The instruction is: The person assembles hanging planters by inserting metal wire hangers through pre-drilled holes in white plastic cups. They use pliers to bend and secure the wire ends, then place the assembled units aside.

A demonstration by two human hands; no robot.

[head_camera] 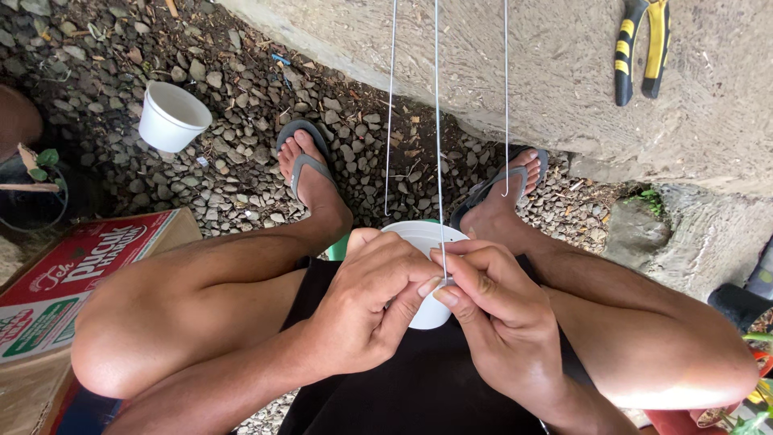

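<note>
Where both thumbs meet, wire (439,145) between fingers (419,287).

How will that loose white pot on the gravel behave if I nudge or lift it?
The white pot already lies tilted on loose gravel, so a nudge would probably tip or roll it. It looks thin-walled and empty, so likely light. Its smooth, tapered side may slip in the hands, so hooking the rim seems safer.

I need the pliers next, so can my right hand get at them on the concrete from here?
Probably not yet: the right hand is pinching a wire at the white pot, and the pliers lie far across the concrete slab. Nothing blocks the path.
</note>
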